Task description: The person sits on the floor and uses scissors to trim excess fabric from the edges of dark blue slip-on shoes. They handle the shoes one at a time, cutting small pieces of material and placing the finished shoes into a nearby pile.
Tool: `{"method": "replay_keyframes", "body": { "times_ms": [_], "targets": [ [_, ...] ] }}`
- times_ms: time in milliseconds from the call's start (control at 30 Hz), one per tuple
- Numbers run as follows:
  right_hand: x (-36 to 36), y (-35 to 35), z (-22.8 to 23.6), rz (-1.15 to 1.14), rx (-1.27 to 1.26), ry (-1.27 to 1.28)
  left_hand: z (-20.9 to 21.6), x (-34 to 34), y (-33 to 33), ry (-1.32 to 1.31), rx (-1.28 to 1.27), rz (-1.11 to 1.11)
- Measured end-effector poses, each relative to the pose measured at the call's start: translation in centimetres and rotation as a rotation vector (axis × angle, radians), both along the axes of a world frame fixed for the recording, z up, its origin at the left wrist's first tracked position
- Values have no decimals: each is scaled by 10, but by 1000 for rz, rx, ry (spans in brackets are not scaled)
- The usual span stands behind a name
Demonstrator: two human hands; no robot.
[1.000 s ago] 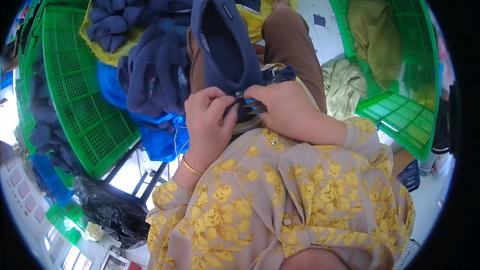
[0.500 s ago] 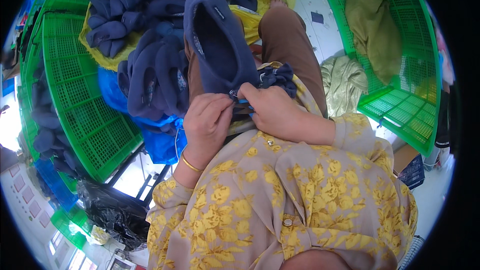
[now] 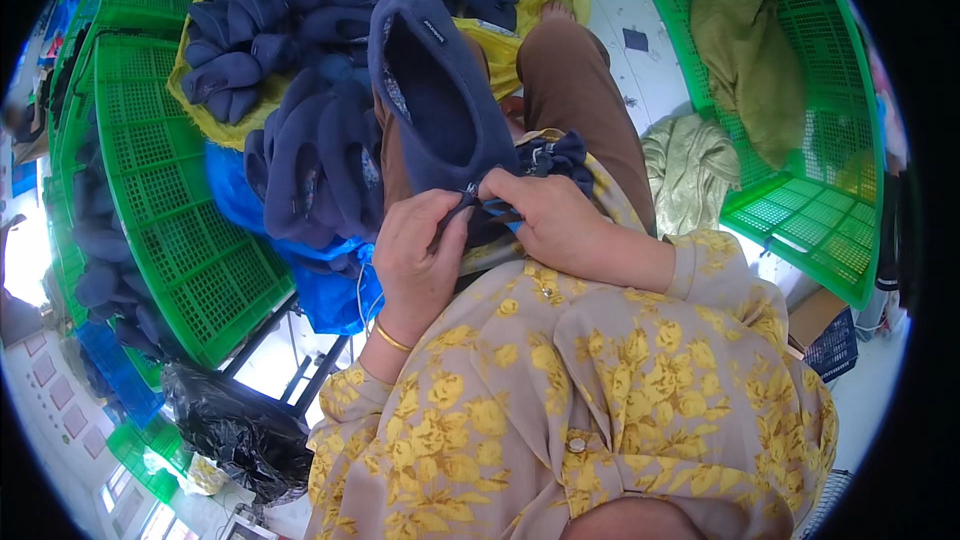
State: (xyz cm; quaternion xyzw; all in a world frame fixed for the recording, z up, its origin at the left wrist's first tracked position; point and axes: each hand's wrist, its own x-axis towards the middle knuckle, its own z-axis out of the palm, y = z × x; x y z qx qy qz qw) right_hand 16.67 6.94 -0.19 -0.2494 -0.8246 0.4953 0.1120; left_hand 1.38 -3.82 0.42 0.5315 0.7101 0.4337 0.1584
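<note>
Because everything was crammed in at the near end of the navy slipper [image 3: 440,105], opening facing up over the lap, the fine detail was tough to make out. The left hand [image 3: 415,250] had thumb and forefinger pinched tight on a dark scrap of fabric [image 3: 466,202] right at that end. Beside it, the right hand [image 3: 550,220] was curled around a dark bladed tool [image 3: 503,212], its thumb next to a small pale bit [image 3: 471,189] I couldn't identify.

Honestly, if that pinch slipped or the slipper rolled, I reckon the blade could've nicked the cloth or a fingertip, they were bunched that close. A crumpled navy bundle [image 3: 562,160] sat just right of the slipper, so snagging it seemed possible too.

Left of the slipper was a pile of similar slippers [image 3: 320,155]; beyond it, a yellow bag [image 3: 210,125] held loads more. A green basket [image 3: 190,190] stood further left of it, and a second green basket [image 3: 810,225] well off to its right.
</note>
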Motion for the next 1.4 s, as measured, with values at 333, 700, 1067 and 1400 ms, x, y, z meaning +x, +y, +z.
{"method": "replay_keyframes", "body": {
  "times_ms": [333,700,1067,1400],
  "targets": [
    [-7,-2,-6,-86,-177,68,-5,-4,2,11,59,-100],
    [-14,6,-7,30,-145,73,-14,-5,-2,2,77,-157],
    [-21,19,14,15,354,96,-18,-2,-3,96,81,-149],
    [-43,24,23,-193,-92,494,-20,-1,2,159,88,-259]
  ]
}}
